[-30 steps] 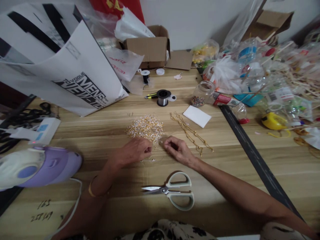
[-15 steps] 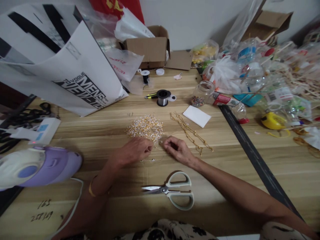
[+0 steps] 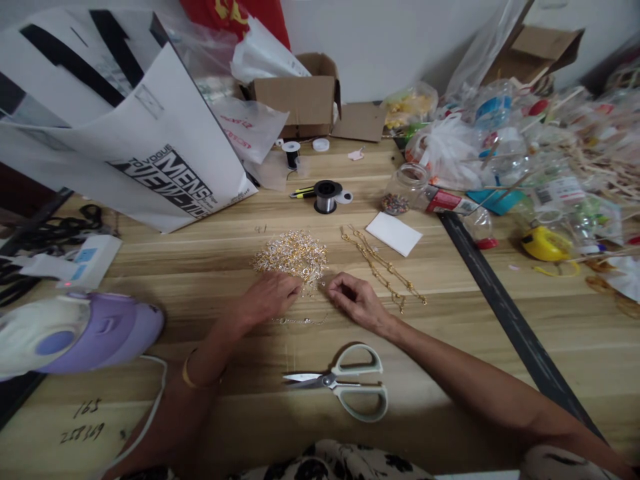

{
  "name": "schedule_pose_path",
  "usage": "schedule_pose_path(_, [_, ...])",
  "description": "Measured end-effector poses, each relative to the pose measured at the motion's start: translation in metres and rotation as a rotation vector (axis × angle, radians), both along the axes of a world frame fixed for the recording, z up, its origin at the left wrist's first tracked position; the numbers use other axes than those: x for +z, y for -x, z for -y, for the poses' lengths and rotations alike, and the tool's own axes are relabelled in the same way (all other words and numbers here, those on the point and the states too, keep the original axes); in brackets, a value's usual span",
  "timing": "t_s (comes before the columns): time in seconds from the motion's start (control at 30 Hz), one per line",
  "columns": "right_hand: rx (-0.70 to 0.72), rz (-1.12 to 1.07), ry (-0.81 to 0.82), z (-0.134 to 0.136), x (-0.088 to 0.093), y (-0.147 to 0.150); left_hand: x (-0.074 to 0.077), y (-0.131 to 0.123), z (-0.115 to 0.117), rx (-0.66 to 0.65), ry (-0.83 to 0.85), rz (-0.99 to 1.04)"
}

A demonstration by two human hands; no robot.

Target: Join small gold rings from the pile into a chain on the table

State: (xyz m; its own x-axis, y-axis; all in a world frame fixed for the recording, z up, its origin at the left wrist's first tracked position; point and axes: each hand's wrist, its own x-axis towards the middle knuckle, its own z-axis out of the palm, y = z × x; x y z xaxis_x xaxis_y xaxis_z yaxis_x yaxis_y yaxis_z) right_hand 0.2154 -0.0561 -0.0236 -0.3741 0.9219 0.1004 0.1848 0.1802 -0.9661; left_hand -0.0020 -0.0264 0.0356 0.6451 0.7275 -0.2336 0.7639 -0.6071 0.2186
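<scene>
A heap of small gold and silver beads [image 3: 293, 253] lies mid-table. My left hand [image 3: 273, 295] is at the heap's near edge, its fingers closed and pointing right; what they pinch is hidden. Just right of the heap, my right hand [image 3: 356, 300] pinches with thumb and forefinger at something tiny and pale by the tips, too small to name. A thin silver beaded chain [image 3: 300, 321] lies on the wood below my hands. Nearer to me rest scissors [image 3: 330, 381] with pale handles, blades slightly apart. Gold bead chains [image 3: 385, 267] lie right of my right hand.
A spool of wire [image 3: 326, 197], a white card [image 3: 394, 233] and a jar of beads [image 3: 406, 187] stand beyond the heap. At left are a large paper bag [image 3: 200, 147] and a purple-and-white device [image 3: 100, 333]. Plastic bottles and bags [image 3: 510, 147] crowd the far right.
My left hand has shifted slightly left, away from my right hand, and more of the silver chain shows below it. My right hand has hardly moved.
</scene>
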Motion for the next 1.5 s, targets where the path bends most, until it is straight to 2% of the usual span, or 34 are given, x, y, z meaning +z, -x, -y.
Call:
schedule_pose_path(0.13, [0.005,-0.027,0.022,0.0,0.0,0.0,0.001,-0.003,-0.002,0.046,-0.047,0.061])
schedule_pose_path(0.3, [0.002,-0.024,0.012,0.0,0.0,0.0,-0.007,-0.01,-0.003,0.08,-0.108,0.196])
schedule_pose_path(0.53, [-0.006,-0.026,0.031,-0.001,-0.003,0.0,-0.017,-0.019,0.001,0.083,-0.144,0.201])
schedule_pose_path(0.8, [0.02,0.015,-0.01,-0.002,-0.001,0.0,-0.03,-0.018,-0.002,0.031,-0.229,0.253])
schedule_pose_path(1.1, [0.019,0.022,-0.012,-0.001,-0.003,0.0,-0.03,-0.015,-0.005,0.074,-0.246,0.328])
schedule_pose_path(1.33, [0.008,-0.008,0.007,0.0,-0.001,0.0,-0.024,-0.021,-0.001,0.06,-0.133,0.49])
schedule_pose_path(1.5, [0.004,0.016,-0.04,-0.001,0.002,0.001,-0.025,-0.025,0.002,0.024,-0.039,0.51])
